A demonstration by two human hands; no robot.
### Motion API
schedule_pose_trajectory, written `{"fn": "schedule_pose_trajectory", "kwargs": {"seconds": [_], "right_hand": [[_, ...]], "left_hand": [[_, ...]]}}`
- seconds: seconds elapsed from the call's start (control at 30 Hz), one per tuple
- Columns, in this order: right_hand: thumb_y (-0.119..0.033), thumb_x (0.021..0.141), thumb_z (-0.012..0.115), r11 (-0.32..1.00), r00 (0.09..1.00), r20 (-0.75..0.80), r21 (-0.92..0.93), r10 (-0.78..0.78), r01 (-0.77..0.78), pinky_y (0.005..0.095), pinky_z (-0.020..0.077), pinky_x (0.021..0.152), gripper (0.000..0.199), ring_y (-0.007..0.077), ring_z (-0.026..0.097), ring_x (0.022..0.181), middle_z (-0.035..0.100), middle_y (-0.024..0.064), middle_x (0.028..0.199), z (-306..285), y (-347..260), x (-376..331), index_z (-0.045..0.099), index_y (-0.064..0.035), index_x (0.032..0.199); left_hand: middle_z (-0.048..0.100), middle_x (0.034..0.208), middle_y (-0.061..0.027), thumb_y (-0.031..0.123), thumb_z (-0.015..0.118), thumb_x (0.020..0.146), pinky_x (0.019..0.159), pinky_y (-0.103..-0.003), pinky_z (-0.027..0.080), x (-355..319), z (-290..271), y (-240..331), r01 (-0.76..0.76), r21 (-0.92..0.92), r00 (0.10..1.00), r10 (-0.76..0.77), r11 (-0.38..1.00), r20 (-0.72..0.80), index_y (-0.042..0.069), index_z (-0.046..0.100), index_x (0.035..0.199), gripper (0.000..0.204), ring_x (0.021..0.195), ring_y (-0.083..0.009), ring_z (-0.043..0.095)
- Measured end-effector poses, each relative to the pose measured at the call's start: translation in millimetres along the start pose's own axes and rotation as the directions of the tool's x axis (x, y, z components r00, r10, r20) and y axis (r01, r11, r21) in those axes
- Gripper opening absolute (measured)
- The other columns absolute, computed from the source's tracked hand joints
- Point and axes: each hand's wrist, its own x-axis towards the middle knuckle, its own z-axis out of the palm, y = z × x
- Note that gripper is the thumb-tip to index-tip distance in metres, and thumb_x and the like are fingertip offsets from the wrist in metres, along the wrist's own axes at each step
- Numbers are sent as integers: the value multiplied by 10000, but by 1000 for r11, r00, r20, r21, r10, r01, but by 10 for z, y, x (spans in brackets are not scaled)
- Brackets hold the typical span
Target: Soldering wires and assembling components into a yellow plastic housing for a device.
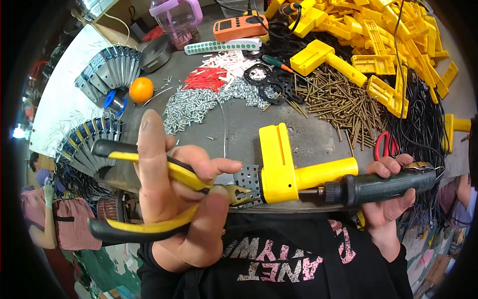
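Observation:
My left hand (174, 199) is wrapped around the yellow-and-black handles of a pair of pliers (190, 175). The plier jaws lie against a perforated metal plate (250, 174), which sticks out from the left side of a yellow plastic housing (279, 164). A round yellow handle extends from that housing toward the right. My right hand (388, 207) grips a dark electric screwdriver (386, 187). Its shaft points left, with the tip hidden at the lower right edge of the housing, just below the yellow handle.
Beyond the work lie piles of silver screws (191, 109), red pieces (205, 78) and long brass-coloured screws (343, 99). Yellow housings (368, 30) are heaped at the back right, near black cables (423, 119). An orange ball-like thing (141, 90) and metal-plate assemblies (94, 139) sit left.

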Motion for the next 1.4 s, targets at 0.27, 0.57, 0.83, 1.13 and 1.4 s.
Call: {"fn": "schedule_pose_trajectory", "kwargs": {"seconds": [0.27,0.57,0.83,1.13,1.4], "right_hand": [[-186,725,856,1000,1000,2,18,-7,6,352,416,997,613,165,467,1039,517,-18,1079,1,14,21,549,-260,1251],[-205,696,883,998,970,241,53,25,-39,409,375,1084,674,218,470,1157,555,-27,1163,-181,14,98,543,-275,1274],[-322,636,909,996,922,384,-86,46,-14,495,194,1186,602,177,502,1123,516,-67,1160,-62,-171,156,549,-259,1114],[-160,671,894,999,975,219,27,25,-31,461,229,1177,530,142,496,1069,508,-50,1180,35,-185,266,554,-211,1075],[-141,719,858,1000,954,299,28,-19,11,488,227,1151,535,151,504,1068,531,-28,1212,69,-335,358,558,-198,1159]], "left_hand": [[356,1173,-98,22,581,824,564,-234,483,111,-17,-300,-174,-42,957,179,984,227,-93,224,1485,760,761,-85,438],[431,1005,-35,113,654,873,675,-200,384,88,72,-251,-6,-207,999,16,978,46,-83,326,1455,697,751,-56,459],[464,1132,-62,171,527,1003,1045,-449,413,376,-734,-305,-389,-140,896,339,910,-285,193,244,1473,550,875,-135,520],[595,965,-101,244,635,964,828,-302,473,353,-2095,-1433,-67,340,680,292,938,-672,20,496,1005,267,896,-173,560],[526,1217,-121,-32,647,852,997,-351,437,23,-996,-777,-217,254,976,209,943,59,-16,490,1230,410,1128,-219,535]]}}
